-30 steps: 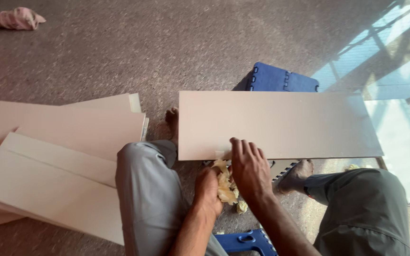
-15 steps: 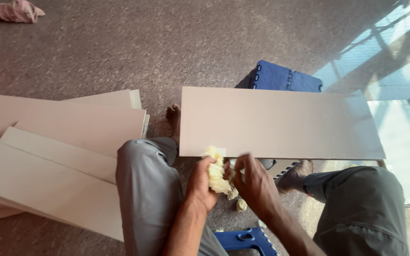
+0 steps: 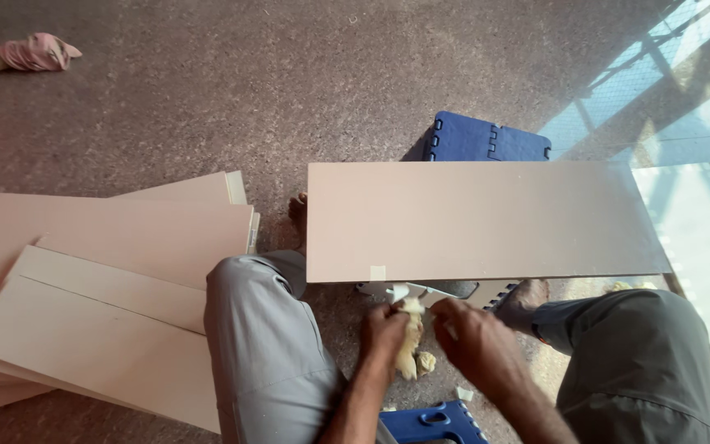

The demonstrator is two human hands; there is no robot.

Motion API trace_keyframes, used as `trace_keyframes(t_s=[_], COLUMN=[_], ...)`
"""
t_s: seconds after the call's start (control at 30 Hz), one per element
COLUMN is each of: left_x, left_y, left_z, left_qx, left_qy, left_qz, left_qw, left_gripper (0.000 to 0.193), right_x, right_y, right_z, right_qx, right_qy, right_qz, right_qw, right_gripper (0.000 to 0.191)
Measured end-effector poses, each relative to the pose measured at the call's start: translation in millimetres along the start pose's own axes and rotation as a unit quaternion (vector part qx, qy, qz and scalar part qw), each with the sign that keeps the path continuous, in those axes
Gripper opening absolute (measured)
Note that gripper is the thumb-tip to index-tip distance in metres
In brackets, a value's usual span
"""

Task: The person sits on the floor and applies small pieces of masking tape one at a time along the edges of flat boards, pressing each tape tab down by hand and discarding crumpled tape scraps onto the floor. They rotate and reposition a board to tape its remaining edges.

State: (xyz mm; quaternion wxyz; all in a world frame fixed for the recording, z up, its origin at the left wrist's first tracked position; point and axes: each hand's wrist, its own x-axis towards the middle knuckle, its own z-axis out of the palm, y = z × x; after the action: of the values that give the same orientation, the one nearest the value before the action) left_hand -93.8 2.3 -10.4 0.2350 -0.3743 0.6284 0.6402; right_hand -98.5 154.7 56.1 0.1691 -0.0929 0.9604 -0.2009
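Note:
A long pale beige board (image 3: 486,220) lies flat across a blue plastic stool (image 3: 486,140) in front of me. My left hand (image 3: 384,333) is closed around a yellowish rag or wad (image 3: 408,349) just below the board's near edge. My right hand (image 3: 478,341) pinches a small piece of pale tape or strip (image 3: 408,293) next to the wad. A small square of tape (image 3: 378,272) sticks to the board's near edge. My knees in grey trousers flank both hands.
A stack of several similar beige boards (image 3: 100,279) lies on the floor at the left. Another blue stool (image 3: 433,423) sits under me. A pink cloth (image 3: 34,51) lies far left on the brown floor. Bright glass or netting shows at the right.
My right hand came off the board's near edge and joined the left hand at the yellowish wad. Both hands now sit lower, working a small pale strip.

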Motion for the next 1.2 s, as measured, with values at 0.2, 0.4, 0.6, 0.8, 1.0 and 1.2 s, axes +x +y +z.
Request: trace_keyframes(t_s=[0.2,0.4,0.6,0.8,1.0,1.2], left_x=[-42.1,-48.0,-16.7,9.1,20.7,14.5], left_y=[15.4,32.3,24.7,18.3,16.1,13.6], left_z=[-0.5,-8.9,1.2,-0.6,-5.1,-5.3], left_qx=[-0.028,-0.233,-0.288,-0.169,-0.14,-0.283], left_qy=[-0.016,-0.031,-0.032,0.068,0.114,0.123], left_qz=[0.107,0.084,0.03,0.212,0.185,0.096], left_qw=[0.994,0.968,0.957,0.96,0.966,0.946], left_gripper=[0.053,0.058,0.025,0.021,0.017,0.027], right_x=[-0.3,-0.2,24.9,49.0,51.7,59.3], right_y=[-14.5,-9.6,-42.5,-94.2,-110.0,-108.9], right_z=[-34.1,-31.6,-34.7,-24.6,-15.3,-11.3], right_qx=[0.048,0.091,0.154,0.07,-0.015,0.018], right_qy=[0.067,0.136,0.106,0.043,0.096,0.097], right_qz=[-0.001,-0.026,-0.061,-0.083,-0.083,-0.071], right_qw=[0.997,0.986,0.98,0.993,0.992,0.993], right_gripper=[0.024,0.019,0.025,0.057,0.072,0.076])
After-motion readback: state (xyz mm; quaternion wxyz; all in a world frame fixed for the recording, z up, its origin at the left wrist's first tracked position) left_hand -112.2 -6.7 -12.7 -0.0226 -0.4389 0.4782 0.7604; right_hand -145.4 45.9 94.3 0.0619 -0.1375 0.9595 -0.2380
